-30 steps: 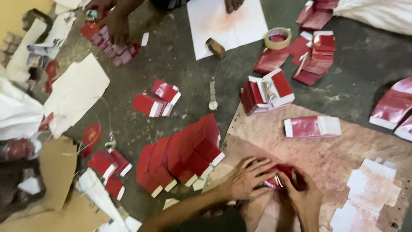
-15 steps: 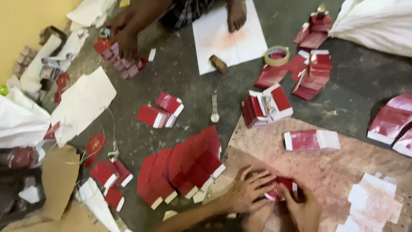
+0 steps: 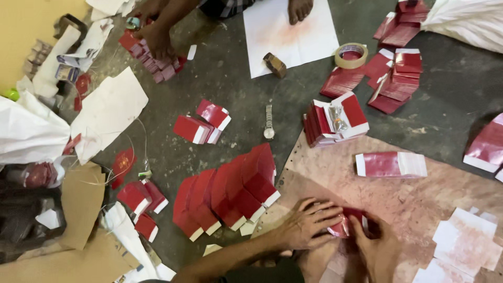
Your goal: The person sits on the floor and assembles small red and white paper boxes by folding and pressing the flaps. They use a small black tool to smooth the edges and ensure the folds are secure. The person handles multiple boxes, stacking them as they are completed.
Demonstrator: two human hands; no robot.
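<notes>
One wristwatch [image 3: 269, 122], one tape roll [image 3: 351, 55], one small brown block [image 3: 275, 65] and one large white sheet [image 3: 291, 34] lie among many red packets, too stacked to count

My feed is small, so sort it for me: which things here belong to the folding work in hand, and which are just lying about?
In the work:
- left hand and right hand, both on a red paper piece
- stained board beneath
- fanned row of red envelopes
- cut white blanks

Lying about:
- wristwatch
- tape roll
- small wooden block
- brown cardboard
</notes>
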